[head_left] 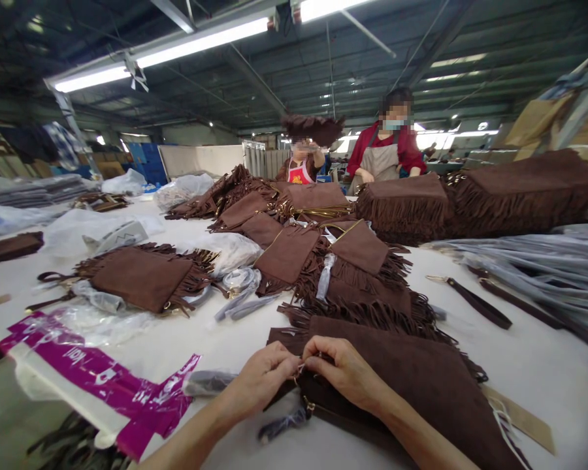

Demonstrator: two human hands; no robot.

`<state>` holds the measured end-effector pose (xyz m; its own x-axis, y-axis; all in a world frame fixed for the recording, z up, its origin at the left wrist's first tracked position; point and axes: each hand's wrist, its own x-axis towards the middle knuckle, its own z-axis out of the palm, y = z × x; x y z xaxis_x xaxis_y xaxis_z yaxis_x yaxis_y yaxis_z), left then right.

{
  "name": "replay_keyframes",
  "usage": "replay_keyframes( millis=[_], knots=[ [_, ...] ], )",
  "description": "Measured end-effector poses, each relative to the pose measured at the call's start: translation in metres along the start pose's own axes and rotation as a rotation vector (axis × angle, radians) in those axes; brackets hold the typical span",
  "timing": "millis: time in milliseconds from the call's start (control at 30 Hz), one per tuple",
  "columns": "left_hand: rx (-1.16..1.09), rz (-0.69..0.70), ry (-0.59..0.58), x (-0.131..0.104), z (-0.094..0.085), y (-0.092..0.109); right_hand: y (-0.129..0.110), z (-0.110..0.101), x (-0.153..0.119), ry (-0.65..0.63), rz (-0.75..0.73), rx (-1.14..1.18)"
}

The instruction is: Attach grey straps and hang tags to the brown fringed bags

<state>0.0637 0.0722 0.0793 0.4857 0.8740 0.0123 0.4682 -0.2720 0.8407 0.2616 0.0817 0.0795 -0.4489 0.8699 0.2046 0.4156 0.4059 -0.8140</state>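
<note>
A large dark brown fringed bag [421, 385] lies on the table before me, its zipper edge towards me. At its left end, my left hand [269, 373] and my right hand [340, 369] meet, fingertips pinched around a small metal piece [298, 373] too small to make out fully. Just below hangs a gold zipper pull [310, 408]. Beneath my hands lies a plastic-wrapped strap end [281, 425]. A tan tag [519, 418] with white string sticks out at the bag's right side.
Brown fringed bags [294, 254] are piled ahead, with another bag [142, 277] at the left. Purple printed tape [88, 372] lies front left. Wrapped grey straps [534, 267] and a wrist strap [477, 303] are at the right. Two people stand across the table, one [387, 147] in an apron.
</note>
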Motion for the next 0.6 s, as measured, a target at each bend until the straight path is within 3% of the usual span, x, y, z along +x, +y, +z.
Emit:
replay_keyframes(
  millis=[400, 600],
  knots=[
    [-0.311, -0.276, 0.036, 0.008, 0.001, 0.002, -0.003, 0.003, 0.001, 0.062, -0.066, 0.033],
    [-0.409, -0.281, 0.027, 0.006, -0.002, 0.006, -0.001, 0.006, 0.001, 0.096, -0.134, -0.001]
  ],
)
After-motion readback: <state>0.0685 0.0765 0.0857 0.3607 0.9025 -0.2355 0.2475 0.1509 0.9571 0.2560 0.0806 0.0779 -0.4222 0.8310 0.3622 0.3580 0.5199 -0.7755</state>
